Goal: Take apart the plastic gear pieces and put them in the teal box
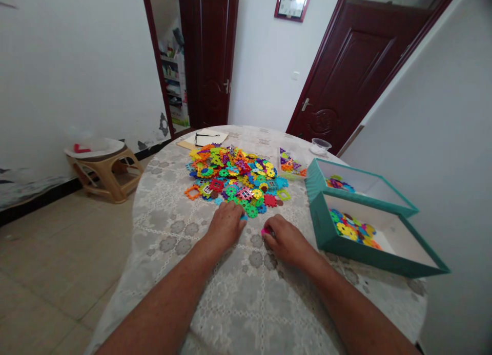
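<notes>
A heap of colourful plastic interlocking pieces (pixel 236 178) lies in the middle of a round table with a lace cloth (pixel 238 293). My left hand (pixel 226 224) rests knuckles-up at the heap's near edge, fingers curled over a blue piece (pixel 243 217). My right hand (pixel 286 239) lies a little to the right, fingers closed on a pink piece (pixel 265 232). The two hands are close but apart.
Two teal box halves (pixel 319 219) holding several coloured pieces stand at the right. A clear bag of pieces (pixel 290 164), a small plastic cup (pixel 320 146), and glasses on a notebook (pixel 205 138) lie farther back. A wooden stool (pixel 103 170) stands left of the table.
</notes>
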`<state>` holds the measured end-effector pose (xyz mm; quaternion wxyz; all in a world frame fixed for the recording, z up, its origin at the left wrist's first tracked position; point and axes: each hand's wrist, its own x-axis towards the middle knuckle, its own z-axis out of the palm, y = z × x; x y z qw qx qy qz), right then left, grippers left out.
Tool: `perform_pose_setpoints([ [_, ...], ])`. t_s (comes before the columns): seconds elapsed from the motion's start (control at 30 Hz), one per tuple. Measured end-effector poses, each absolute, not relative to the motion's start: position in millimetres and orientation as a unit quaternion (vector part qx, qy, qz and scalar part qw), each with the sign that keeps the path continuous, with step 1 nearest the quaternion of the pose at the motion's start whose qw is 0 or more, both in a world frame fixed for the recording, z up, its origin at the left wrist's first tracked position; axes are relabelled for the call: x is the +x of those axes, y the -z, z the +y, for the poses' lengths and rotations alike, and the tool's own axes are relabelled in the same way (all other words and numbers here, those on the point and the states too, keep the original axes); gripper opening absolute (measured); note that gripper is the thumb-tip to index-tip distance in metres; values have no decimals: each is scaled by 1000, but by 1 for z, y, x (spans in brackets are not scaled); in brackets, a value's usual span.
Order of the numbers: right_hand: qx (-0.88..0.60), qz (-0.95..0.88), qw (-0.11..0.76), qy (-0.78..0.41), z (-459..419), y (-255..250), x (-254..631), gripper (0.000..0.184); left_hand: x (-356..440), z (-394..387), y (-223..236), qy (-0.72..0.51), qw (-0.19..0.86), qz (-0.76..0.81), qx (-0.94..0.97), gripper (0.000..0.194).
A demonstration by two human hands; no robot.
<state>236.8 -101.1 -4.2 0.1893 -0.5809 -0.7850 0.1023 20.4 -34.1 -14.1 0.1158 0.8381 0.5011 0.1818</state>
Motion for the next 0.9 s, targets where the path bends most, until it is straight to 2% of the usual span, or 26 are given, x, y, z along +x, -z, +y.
perform_pose_setpoints([
  [0.1, -571, -778, 215, -152, -100, 0, 237, 7, 22, -33, 14, -184, 139, 502, 833, 13],
  [0.17, -557, -770, 233, -205, -100, -2, 236, 9, 23, -33, 14, -184, 145, 509, 828, 19],
  [0.27, -551, -739, 291, -256, -96, -1, 232, 1, 25, -35, 13, -181, 154, 522, 819, 29],
  [0.4, -560, -724, 351, -195, -77, -1, 231, 18, 26, -37, 13, -169, 160, 525, 819, 27],
  [0.6, -500, -808, 306, -62, -40, -12, 235, 9, 25, -37, 14, -182, 157, 498, 833, 16],
  [0.77, -504, -835, 221, -5, -28, 11, 228, 7, 23, -38, 14, -204, 151, 453, 855, 14],
  [0.9, -528, -825, 202, 21, -31, 24, 226, 8, 24, -37, 16, -200, 146, 430, 868, 13],
])
